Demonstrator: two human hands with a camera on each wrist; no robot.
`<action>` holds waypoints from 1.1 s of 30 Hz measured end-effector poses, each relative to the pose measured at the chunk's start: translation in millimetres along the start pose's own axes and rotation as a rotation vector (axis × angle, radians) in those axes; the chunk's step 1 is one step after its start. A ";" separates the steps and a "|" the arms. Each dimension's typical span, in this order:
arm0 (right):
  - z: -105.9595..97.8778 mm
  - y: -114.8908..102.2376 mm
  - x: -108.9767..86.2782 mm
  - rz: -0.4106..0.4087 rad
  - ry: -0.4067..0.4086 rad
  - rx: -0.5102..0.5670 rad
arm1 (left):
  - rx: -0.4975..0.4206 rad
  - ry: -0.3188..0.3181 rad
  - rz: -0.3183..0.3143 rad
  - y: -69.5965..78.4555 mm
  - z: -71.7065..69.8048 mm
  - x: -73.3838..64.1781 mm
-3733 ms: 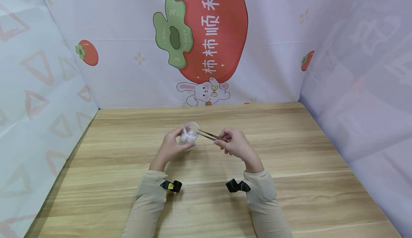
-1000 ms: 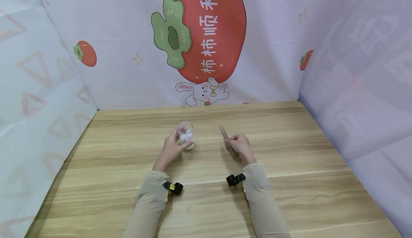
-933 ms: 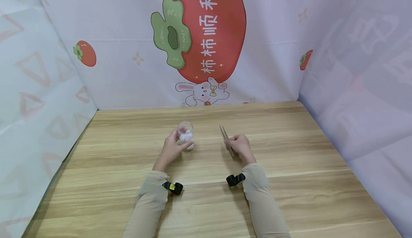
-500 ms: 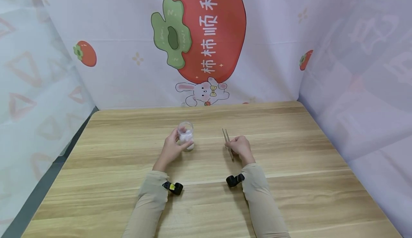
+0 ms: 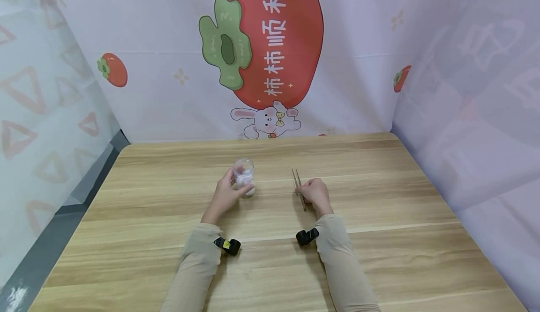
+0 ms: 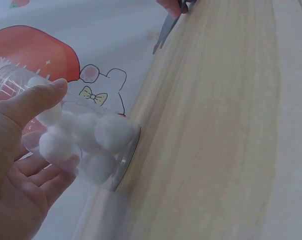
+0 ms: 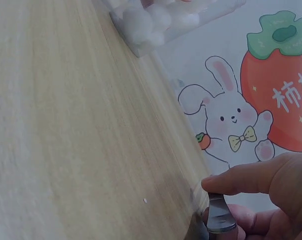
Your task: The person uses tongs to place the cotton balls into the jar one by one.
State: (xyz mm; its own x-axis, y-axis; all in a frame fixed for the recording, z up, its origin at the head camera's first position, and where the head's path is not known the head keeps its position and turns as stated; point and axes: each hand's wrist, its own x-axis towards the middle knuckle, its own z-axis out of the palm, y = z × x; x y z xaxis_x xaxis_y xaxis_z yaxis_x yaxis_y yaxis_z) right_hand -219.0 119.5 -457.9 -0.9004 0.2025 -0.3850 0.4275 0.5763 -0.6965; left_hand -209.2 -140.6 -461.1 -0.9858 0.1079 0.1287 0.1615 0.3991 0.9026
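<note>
A clear, lidless jar stands upright on the table, partly filled with several white cotton balls. My left hand grips it from the left side, the thumb across its near side and fingers curled behind. To the right, my right hand pinches a pair of metal tweezers low over the table. Their two tips point toward the back wall, slightly apart, with nothing between them. In the right wrist view, the joined end of the tweezers shows beneath the fingers.
The wooden table has printed cloth behind it and hangings on both sides. A gap shows between the left hanging and the table's left edge. A tiny white speck lies on the wood.
From tips at the jar's mouth, the tweezers have moved right and down, now pointing backward. The jar, tilted before, has been stood on the table. The left hanging has swung outward.
</note>
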 end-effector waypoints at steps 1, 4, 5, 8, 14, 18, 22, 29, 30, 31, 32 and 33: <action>0.2 -0.1 0.0 0.002 0.003 -0.004 | -0.006 0.004 -0.006 0.5 0.4 0.0; 0.5 -1.0 0.2 0.006 0.016 -0.024 | -0.013 0.012 -0.006 0.8 2.0 1.6; 0.3 -1.3 0.2 0.005 0.018 -0.029 | -0.018 0.013 -0.004 0.8 2.7 2.0; -0.4 -1.9 -0.4 0.000 0.024 -0.039 | -0.028 0.013 -0.004 -0.3 4.2 3.4; 0.7 -1.6 -0.9 -0.011 0.036 -0.070 | -0.010 0.010 -0.005 -0.8 5.2 2.5; 2.2 -0.1 0.1 -0.017 0.041 -0.082 | -0.009 -0.002 -0.007 0.0 6.1 1.0; 2.7 -0.1 0.2 -0.017 0.046 -0.082 | -0.014 -0.006 -0.003 0.8 6.9 0.1; 2.2 -2.0 0.2 -0.019 0.052 -0.091 | -0.008 0.011 0.006 -0.5 7.2 0.7; 2.2 -2.0 0.6 -0.018 0.053 -0.092 | -0.008 0.011 0.005 -0.7 7.2 0.9; 2.1 -2.1 0.7 -0.016 0.054 -0.092 | -0.005 0.010 0.003 -0.8 7.2 0.9; 1.9 -2.2 0.9 -0.017 0.055 -0.098 | -0.007 0.011 0.000 -0.8 7.2 1.0; 1.8 -2.2 1.1 -0.018 0.056 -0.102 | -0.005 0.010 0.000 -1.1 7.3 1.2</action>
State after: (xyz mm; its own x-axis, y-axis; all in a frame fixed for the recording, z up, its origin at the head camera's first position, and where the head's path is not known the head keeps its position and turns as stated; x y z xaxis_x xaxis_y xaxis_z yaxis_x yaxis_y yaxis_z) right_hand -220.8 117.0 -457.9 -0.9123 0.2335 -0.3364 0.4031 0.6576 -0.6365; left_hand -210.1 -134.2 -464.9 -0.9861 0.0994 0.1330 0.1618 0.3945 0.9045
